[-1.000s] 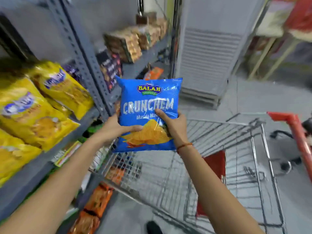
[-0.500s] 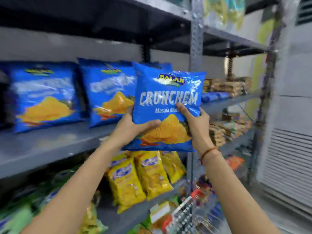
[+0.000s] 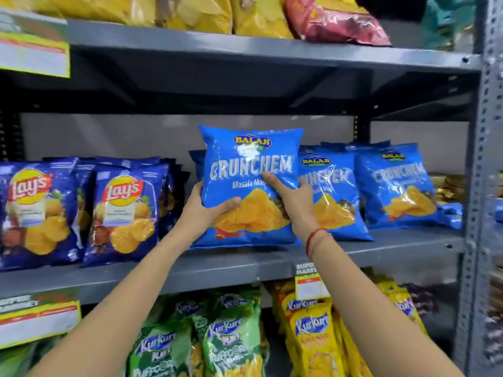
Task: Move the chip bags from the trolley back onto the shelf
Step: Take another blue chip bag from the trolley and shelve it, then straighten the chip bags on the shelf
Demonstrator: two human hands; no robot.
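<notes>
Here I had the chip bag (image 3: 250,170) upright on the shelf (image 3: 394,244), left hand (image 3: 202,210) gripping at 8 o'clock, right hand (image 3: 295,198) at 4.

chip bag (image 3: 251,186): blue, puffed, upright (label facing out) | bottom edge on grey shelf (image 3: 223,263) | centre, left of matching bags (image 3: 364,191)

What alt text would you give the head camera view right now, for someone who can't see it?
Two bare hands, left hand and right hand, hold a blue chip bag upright at the middle shelf, beside matching blue bags. Dark blue bags stand to the left; green and yellow bags fill the shelf below.
</notes>
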